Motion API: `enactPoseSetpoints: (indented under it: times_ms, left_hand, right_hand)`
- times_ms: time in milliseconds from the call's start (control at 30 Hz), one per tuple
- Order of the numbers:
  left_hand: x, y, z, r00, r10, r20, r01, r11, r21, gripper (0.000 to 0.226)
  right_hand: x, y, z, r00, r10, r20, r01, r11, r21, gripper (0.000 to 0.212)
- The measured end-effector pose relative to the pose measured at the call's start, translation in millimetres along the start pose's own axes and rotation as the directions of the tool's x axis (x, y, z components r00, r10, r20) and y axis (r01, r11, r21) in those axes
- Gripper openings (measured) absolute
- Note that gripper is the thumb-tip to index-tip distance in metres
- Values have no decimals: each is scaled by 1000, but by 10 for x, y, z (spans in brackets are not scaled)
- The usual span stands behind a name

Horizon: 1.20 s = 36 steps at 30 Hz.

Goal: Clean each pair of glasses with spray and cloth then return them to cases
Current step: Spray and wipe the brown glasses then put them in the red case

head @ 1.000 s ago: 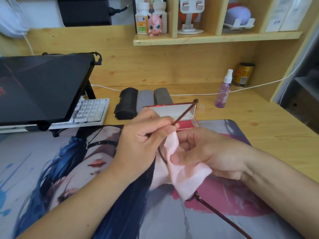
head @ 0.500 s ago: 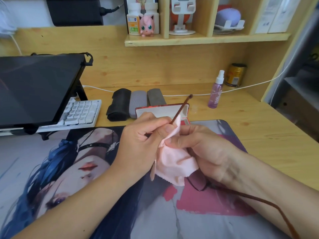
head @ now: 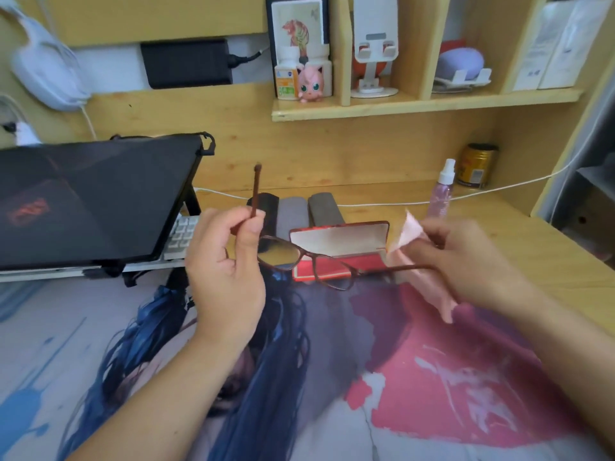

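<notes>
Glasses [head: 301, 261] span between hands: left hand [head: 226, 264] pinches upright temple, right hand [head: 466, 264] grips other temple plus cloth [head: 409, 232].

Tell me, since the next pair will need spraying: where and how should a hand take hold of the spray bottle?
Grip the spray bottle round its slim purple body, below the white nozzle. It stands upright on the desk, so come in level from the front. The can sits behind to its right and a cable passes near its base; the near side looks open.

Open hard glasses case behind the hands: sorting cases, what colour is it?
Red hard glasses case, pale lining inside the lid; head view.
</notes>
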<state>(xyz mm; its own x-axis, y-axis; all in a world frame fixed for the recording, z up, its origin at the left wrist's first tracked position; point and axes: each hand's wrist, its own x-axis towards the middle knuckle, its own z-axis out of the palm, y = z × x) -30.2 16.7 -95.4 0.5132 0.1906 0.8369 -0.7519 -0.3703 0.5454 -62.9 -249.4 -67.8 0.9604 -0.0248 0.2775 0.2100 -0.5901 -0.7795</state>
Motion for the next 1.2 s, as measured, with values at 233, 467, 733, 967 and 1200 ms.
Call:
enactPoseSetpoints:
  times_ms: [233, 467, 733, 967, 1200]
  left_hand:
    - [35, 21, -27, 992, 123, -42, -121, 992, 39, 12]
    - [-6, 58, -4, 979, 203, 3, -203, 979, 2, 11]
    - [-6, 88, 6, 954, 300, -9, -300, 954, 19, 16]
    - [-3, 53, 30, 927, 374, 21, -375, 927, 18, 20]
    - [30, -4, 26, 932, 356, 73, -357, 934, 8, 12]
  right_hand:
    - [-113, -66, 154, 979, -68, 193, 125, 945, -302, 36]
    - [-136, -62, 159, 929, -285, 236, 241, 950, 198, 70]
    - [-166, -102, 207, 926, -360, 115, 287, 869, 404, 35]
    - [-170, -109, 289, 804, -461, -375, 515, 856, 52, 4]
    - [-182, -141, 206, 762, -498, -414, 551, 835, 10, 18]
